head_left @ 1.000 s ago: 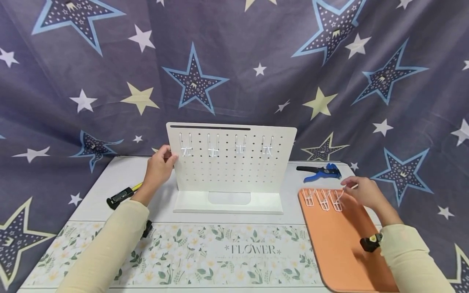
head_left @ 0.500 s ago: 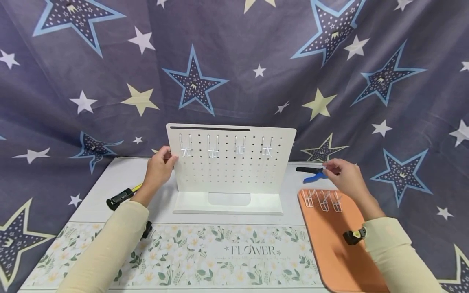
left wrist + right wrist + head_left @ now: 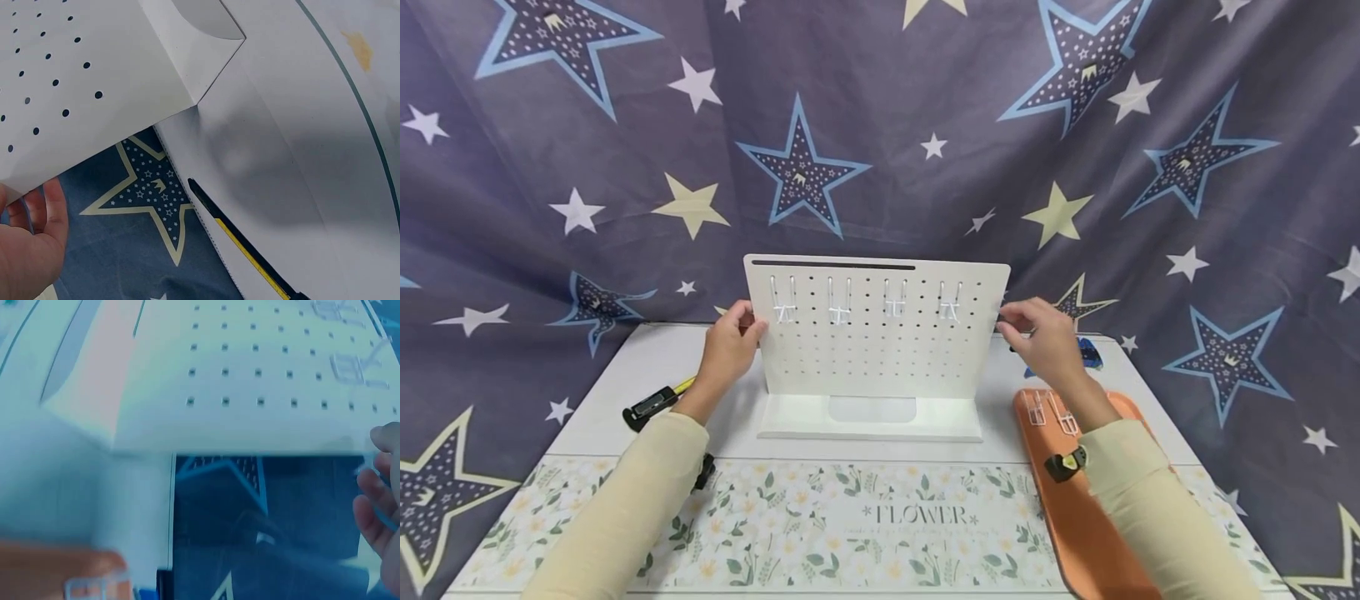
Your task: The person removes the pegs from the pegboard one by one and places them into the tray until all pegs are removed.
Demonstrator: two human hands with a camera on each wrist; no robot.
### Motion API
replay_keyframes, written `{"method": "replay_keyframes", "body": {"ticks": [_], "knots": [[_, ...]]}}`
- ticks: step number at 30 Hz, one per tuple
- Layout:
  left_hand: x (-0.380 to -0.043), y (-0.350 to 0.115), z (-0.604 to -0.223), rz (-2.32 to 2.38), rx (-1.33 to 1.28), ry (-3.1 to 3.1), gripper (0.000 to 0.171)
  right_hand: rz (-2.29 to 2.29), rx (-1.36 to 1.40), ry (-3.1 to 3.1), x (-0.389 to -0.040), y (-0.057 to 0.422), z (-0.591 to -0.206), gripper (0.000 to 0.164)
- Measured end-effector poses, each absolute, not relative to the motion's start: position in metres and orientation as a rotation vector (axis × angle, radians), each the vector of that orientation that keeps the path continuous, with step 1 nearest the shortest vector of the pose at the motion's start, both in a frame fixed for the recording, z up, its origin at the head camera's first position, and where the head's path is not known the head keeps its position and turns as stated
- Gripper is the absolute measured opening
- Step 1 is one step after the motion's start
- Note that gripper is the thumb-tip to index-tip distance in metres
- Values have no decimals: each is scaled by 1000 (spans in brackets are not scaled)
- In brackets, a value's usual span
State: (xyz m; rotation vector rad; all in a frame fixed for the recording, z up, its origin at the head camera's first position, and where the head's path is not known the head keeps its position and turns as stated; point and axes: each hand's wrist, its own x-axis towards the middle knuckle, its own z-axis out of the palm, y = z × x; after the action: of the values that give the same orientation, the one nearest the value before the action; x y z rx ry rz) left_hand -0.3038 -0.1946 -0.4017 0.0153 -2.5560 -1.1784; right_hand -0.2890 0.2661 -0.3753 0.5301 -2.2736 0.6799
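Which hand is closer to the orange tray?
Right. The right hand is by the right edge of the white pegboard, just past the far end of the orange tray; the left hand grips the pegboard's left edge, farther away.

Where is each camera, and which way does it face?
Head: on the person's head, facing forward and down at the white pegboard; sleeves, left hand and right hand show.
Left wrist: on that wrist, facing the pegboard's left end and a dark tool; left hand partly shows.
Right wrist: on that wrist, facing the pegboard's right end; right hand partly shows.
Both wrist views share the pegboard.
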Motion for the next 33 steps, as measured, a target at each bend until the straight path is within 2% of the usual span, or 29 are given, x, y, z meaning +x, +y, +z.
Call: {"method": "replay_keyframes", "body": {"ticks": [9, 33], "knots": [[-303, -195, -402, -1180, 19, -2556, 20, 709, 622, -2203, -298, 224, -371, 24], [-304, -193, -401, -1170, 18, -2565, 23, 593, 519, -2081, -309, 193, -378, 10]]}}
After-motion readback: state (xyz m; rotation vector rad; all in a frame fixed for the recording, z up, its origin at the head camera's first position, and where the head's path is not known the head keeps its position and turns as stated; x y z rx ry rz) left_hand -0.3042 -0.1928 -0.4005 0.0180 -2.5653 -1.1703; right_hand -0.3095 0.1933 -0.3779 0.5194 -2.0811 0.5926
